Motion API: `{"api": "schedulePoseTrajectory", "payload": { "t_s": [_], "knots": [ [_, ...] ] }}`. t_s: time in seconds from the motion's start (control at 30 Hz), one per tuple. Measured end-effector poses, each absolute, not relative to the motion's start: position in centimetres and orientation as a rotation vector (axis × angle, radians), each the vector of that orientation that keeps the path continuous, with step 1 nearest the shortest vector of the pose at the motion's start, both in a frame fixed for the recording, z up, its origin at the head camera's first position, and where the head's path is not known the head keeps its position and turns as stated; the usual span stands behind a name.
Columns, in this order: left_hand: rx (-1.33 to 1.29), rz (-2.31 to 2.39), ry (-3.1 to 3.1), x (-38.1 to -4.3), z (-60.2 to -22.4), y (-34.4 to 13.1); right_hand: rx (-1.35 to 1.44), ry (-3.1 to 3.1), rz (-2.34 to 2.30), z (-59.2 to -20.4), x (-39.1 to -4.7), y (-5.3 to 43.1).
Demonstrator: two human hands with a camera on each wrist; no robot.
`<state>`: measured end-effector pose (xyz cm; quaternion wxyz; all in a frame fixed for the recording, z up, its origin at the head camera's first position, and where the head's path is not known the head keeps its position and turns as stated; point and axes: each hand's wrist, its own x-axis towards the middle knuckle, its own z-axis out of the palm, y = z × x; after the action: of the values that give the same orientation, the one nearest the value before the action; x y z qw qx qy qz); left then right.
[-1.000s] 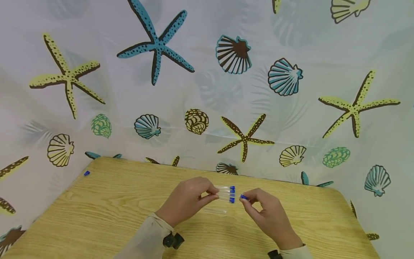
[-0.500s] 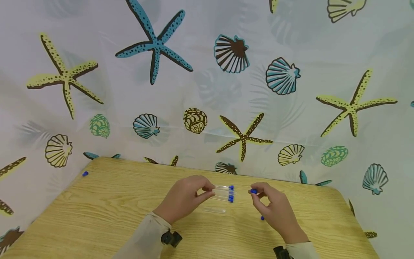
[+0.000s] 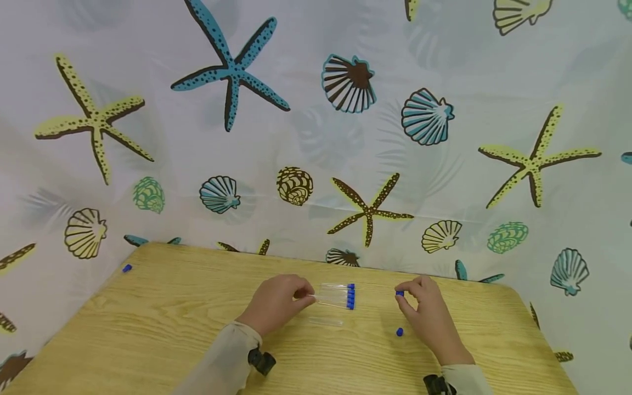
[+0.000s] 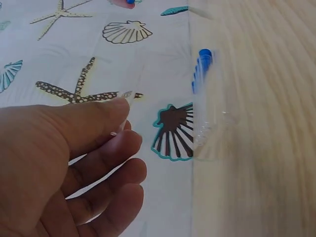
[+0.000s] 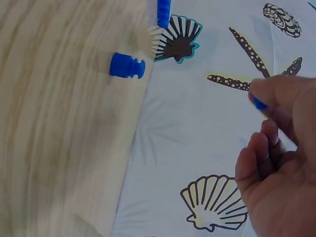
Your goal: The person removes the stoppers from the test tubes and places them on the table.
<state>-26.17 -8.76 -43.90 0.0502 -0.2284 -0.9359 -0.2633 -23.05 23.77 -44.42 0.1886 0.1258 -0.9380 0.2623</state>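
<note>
My left hand (image 3: 278, 304) pinches a thin clear tube between thumb and forefinger; in the left wrist view a bit of the clear tube (image 4: 127, 96) sticks out past the thumb. To its right lies a row of several clear test tubes (image 3: 333, 291), side by side, with blue caps (image 3: 350, 296) at their right ends. Farther right, my right hand (image 3: 427, 315) holds a small blue cap (image 3: 399, 293) between thumb and fingertips, mostly covered by them in the right wrist view. A loose stopper-like blue cap (image 5: 126, 65) rests on the table, on the near side of that hand.
An uncapped clear tube (image 3: 326, 321) lies on the wooden table (image 3: 197, 329) just in front of the row. Another blue cap (image 3: 127, 268) sits at the table's far left corner. A curtain (image 3: 276, 137) printed with starfish and shells hangs behind the table.
My right hand has moved right, away from the tubes, with a blue cap, uncovering the loose cap on the table. My left hand has drawn slightly left, and the capped ends lie closer together.
</note>
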Motion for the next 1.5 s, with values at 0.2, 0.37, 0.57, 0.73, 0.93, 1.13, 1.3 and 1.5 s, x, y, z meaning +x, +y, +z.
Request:
{"api": "schedulePoseTrajectory", "payload": {
  "t_s": [0.2, 0.37, 0.57, 0.73, 0.93, 1.13, 1.3, 1.5],
  "knots": [
    [-0.648, -0.836, -2.912, -27.0, -45.7, -9.0, 0.172, -2.777, 0.783, -44.4, -23.1, 23.9],
    [-0.652, -0.821, -2.943, -27.3, -47.1, -9.1, 0.065, -2.826, 0.849, -44.6, -23.1, 24.0],
    [-0.69, -0.799, -2.96, -27.4, -47.9, -9.3, 0.025, -2.879, 0.879, -45.1, -23.1, 24.1],
    [-0.726, -0.8, -2.972, -27.4, -48.0, -9.3, 0.04, -2.944, 0.874, -45.4, -23.1, 24.2],
    [-0.776, -0.792, -2.98, -27.4, -47.9, -9.1, 0.006, -2.997, 0.871, -45.6, -23.0, 24.4],
    [-0.801, -0.769, -2.995, -27.5, -48.0, -8.9, -0.003, -3.042, 0.96, -45.9, -23.0, 24.4],
    [-0.825, -0.772, -3.012, -27.8, -48.0, -8.7, 0.008, -3.057, 0.943, -46.3, -23.1, 24.6],
    [-0.814, -0.759, -3.022, -28.2, -48.1, -8.3, 0.026, -3.06, 0.929, -46.3, -23.1, 24.7]
  ]
}}
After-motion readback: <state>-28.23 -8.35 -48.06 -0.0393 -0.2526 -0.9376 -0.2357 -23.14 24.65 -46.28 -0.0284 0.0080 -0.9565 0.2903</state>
